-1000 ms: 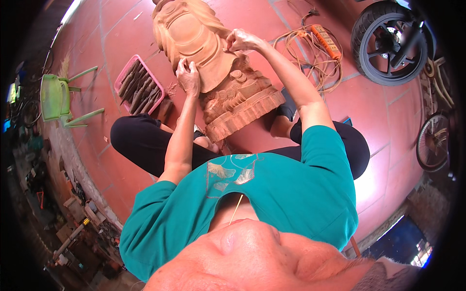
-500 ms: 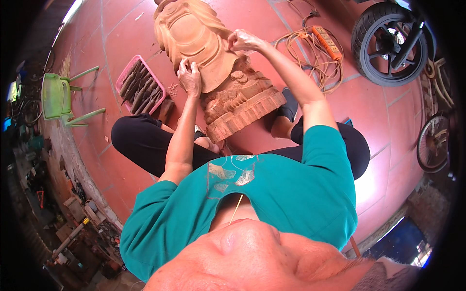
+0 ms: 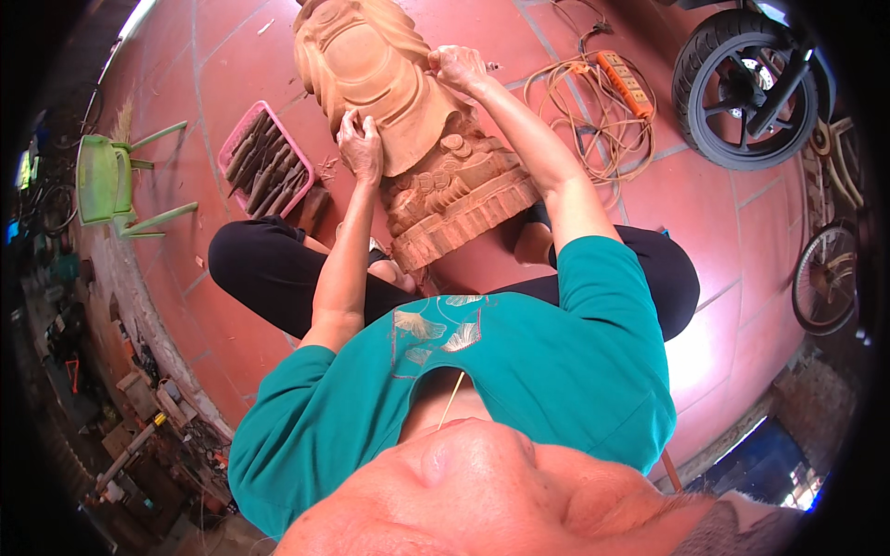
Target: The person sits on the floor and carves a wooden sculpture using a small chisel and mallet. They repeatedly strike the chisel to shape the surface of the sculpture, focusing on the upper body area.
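Note:
A carved wooden statue (image 3: 357, 57) of a robed figure lies tilted back between my legs. Its robe is smooth, and its base (image 3: 464, 199) is darker and deeply carved. My left hand (image 3: 360, 148) rests against the left edge of the robe. Its fingers are curled; whatever they may pinch is hidden. At the robe's right side, my right hand (image 3: 459, 69) is closed in a fist, fingers against the wood. A small reddish-brown end of a slim tool (image 3: 493, 66) sticks out on the fist's right; the rest is covered.
A pink basket (image 3: 309, 185) of dark chisel-like tools stands left of the statue, beside a wood block (image 3: 313, 206). Farther left is a green plastic chair (image 3: 104, 181). An orange power strip (image 3: 623, 83) with coiled cable (image 3: 556, 97) and a motorbike wheel (image 3: 732, 88) are at right.
My right hand has turned and shifted slightly up the robe's right side, and the tool end now shows. The right forearm has swung left. My left hand has hardly moved.

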